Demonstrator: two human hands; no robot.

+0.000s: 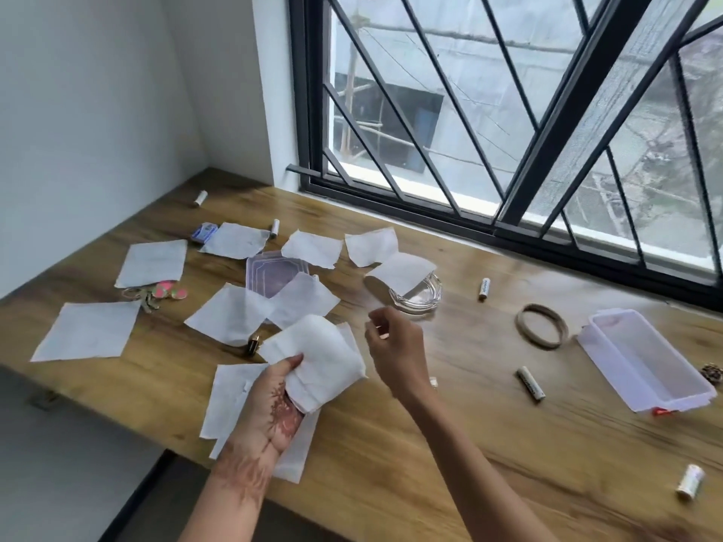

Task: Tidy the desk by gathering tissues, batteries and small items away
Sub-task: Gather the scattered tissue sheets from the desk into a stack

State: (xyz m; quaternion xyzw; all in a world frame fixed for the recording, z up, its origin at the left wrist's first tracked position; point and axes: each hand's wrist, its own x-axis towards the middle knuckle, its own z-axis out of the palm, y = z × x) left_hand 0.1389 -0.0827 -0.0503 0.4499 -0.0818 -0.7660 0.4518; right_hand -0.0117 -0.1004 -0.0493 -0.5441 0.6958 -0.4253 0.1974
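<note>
Several white tissues lie spread over the wooden desk. My left hand grips a small stack of tissues above the desk's front edge. My right hand hovers just right of that stack with its fingers loosely apart and nothing in them. One tissue rests on a glass ashtray just beyond my right hand. Batteries lie scattered: one right of the ashtray, one near the box, another at the far right, and two more at the back left.
An open clear plastic box stands at the right, with a brown bangle beside it. A clear lid lies under tissues at centre. Keys with a pink charm and a small blue box sit at left. The window runs along the back.
</note>
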